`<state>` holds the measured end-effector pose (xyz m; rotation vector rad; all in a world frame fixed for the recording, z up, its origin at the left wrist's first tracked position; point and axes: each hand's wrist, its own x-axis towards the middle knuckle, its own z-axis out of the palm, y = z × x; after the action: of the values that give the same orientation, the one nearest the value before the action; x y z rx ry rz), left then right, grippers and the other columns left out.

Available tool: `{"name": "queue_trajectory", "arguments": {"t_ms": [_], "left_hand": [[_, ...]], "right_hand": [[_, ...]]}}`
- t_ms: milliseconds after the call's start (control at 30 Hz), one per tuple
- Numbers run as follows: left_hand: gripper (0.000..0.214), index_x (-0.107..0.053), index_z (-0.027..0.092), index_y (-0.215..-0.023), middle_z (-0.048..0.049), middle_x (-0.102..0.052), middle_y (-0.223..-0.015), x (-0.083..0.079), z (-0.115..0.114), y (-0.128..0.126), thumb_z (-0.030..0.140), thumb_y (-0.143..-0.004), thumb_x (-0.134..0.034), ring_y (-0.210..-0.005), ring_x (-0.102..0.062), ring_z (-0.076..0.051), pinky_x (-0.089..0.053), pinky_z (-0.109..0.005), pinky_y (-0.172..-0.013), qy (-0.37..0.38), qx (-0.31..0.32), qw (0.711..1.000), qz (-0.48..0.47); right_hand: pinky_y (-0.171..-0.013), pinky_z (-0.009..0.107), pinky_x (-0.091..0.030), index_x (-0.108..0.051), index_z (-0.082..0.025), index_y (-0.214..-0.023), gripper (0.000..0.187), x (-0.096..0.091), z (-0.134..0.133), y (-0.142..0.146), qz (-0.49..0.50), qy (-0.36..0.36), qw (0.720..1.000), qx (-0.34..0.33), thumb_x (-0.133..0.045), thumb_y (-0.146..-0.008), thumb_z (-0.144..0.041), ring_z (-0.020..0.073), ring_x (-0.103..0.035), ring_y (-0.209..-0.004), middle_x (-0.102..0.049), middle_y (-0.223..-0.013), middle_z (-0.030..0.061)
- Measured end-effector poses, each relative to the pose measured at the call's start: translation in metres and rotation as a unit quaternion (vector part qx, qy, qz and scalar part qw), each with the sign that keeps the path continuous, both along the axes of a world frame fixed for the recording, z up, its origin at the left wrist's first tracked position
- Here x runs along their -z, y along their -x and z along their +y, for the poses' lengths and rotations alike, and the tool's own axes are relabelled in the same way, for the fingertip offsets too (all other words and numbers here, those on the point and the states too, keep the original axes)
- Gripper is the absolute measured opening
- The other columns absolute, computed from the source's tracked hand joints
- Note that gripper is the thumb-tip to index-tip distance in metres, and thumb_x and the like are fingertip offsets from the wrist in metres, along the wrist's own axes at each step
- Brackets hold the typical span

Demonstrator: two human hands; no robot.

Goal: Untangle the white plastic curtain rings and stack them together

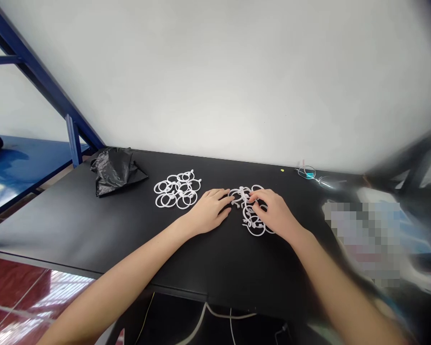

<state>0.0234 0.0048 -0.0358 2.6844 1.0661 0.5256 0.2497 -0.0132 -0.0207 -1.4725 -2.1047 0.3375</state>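
Observation:
Two groups of white plastic shower curtain rings lie on the black table. The left group of rings [178, 189] overlaps loosely beside my left wrist. The right group of rings [255, 229] is bunched partly under my right hand, which hides some of them. My left hand [211, 210] is open, palm down, its fingers stretched toward the right group and the fingertips at its left edge. My right hand [277, 213] has thumb and forefinger curled in on a ring at the top of that group.
A crumpled black plastic bag [115, 171] sits at the table's back left. Eyeglasses [306, 173] lie near the wall, with a small yellow-green bit [282, 170] to their left. Blurred plastic packaging [409, 225] covers the right side. Cables [201, 318] hang below the front edge; a blue metal frame [39, 72] stands left.

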Motion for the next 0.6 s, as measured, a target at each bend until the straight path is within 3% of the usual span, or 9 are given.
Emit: {"name": "queue_trajectory", "arguments": {"t_ms": [233,467,600], "left_hand": [[0.019,-0.066,0.018,-0.107,-0.0075,-0.067,-0.111,-0.004,0.008,0.005,0.023,-0.096,-0.050,-0.098,-0.061,-0.022,-0.050,-0.038,-0.087,-0.006,-0.016,1.000,-0.026],[0.019,-0.063,0.018,-0.089,-0.0047,-0.065,-0.084,-0.008,0.009,0.012,0.019,-0.096,-0.045,-0.080,-0.061,-0.020,-0.049,-0.034,-0.075,-0.022,-0.034,0.999,-0.026],[0.018,-0.061,0.018,-0.088,-0.0035,-0.066,-0.080,-0.006,0.010,0.014,0.015,-0.094,-0.045,-0.074,-0.061,-0.018,-0.048,-0.033,-0.074,-0.024,-0.042,0.998,-0.043]], "right_hand": [[-0.079,0.037,-0.048,-0.065,-0.022,-0.077,0.013,-0.006,-0.002,0.005,0.027,0.035,0.999,0.022,-0.055,-0.084,-0.021,0.0229,-0.063,-0.086,-0.071,-0.087,0.0040],[-0.068,0.034,-0.047,-0.065,-0.023,-0.072,0.012,-0.007,-0.002,0.003,0.044,0.003,0.998,0.047,-0.057,-0.079,-0.018,0.0222,-0.063,-0.079,-0.069,-0.078,0.0024],[-0.061,0.031,-0.045,-0.063,-0.023,-0.074,0.009,-0.005,-0.001,0.002,0.064,-0.027,0.996,0.055,-0.057,-0.077,-0.017,0.0220,-0.063,-0.076,-0.069,-0.078,0.0028]]}}
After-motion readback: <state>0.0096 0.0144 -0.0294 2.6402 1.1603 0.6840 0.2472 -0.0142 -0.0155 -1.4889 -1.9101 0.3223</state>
